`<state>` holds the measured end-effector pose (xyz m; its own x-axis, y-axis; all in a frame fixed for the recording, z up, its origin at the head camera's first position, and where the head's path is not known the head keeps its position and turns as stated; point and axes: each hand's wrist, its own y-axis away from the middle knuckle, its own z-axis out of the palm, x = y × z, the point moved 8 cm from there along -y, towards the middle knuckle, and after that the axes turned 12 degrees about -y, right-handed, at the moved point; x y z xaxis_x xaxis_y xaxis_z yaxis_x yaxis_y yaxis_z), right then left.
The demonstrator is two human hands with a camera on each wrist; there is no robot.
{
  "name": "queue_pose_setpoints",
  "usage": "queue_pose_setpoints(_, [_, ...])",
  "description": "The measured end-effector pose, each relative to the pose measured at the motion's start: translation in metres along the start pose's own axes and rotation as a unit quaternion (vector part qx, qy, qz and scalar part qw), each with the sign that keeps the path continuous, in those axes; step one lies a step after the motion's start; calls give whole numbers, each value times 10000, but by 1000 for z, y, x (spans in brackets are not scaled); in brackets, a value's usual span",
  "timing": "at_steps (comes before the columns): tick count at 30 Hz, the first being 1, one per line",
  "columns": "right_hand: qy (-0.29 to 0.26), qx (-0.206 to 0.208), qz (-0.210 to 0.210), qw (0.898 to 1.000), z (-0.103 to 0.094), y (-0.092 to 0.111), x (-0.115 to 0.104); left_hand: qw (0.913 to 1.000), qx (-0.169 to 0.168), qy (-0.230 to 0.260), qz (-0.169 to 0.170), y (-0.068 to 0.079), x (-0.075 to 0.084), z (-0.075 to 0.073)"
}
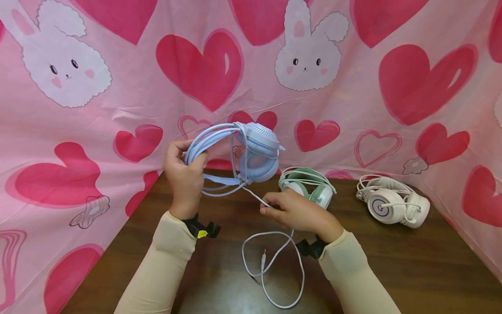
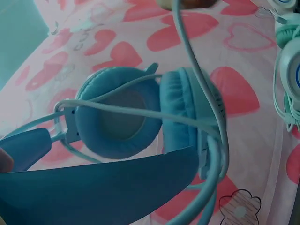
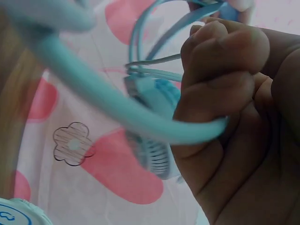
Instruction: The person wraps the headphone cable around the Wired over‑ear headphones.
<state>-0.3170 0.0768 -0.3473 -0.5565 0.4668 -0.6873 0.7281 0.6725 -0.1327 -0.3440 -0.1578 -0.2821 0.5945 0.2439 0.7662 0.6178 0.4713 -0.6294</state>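
Note:
Light blue over-ear headphones (image 1: 262, 137) are held up above the table, their headband in the grip of my left hand (image 1: 183, 174). Loops of the white cable run along the headband and around the ear cups. In the left wrist view both padded ear cups (image 2: 119, 112) show beyond the band (image 2: 103, 190). My right hand (image 1: 296, 209) pinches the white cable (image 1: 255, 195) a short way from the headphones. The cable's free length lies looped on the table below that hand, ending in a plug (image 1: 263, 258). In the right wrist view the cable (image 3: 112, 108) passes into the curled fingers.
White-and-green headphones (image 1: 323, 196) lie on the dark wooden table (image 1: 219, 270) behind my right hand. Farther right rest white headphones (image 1: 386, 206) with their cable wound round them. A pink cloth (image 1: 251, 96) with hearts and rabbits hangs behind the table.

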Motion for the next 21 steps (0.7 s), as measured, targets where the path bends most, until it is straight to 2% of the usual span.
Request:
queue_pose_setpoints(5, [238,150,-117,9995,-6,5,-10,9978,-342,-470,316,5,3,7])
queue_pose_setpoints(12, [653,348,-483,9961,-11,11,-24,9878,-859,-1029,791,13,11,18])
queue_pose_setpoints(17, [530,441,-601,9958,-14,16,-33,9737,-1146,-1374,1409,18,20,25])
queue_pose_setpoints(21, [341,703,-804,9937,-19,22,-42,9593,-1411,-1581,1868,23,25,32])
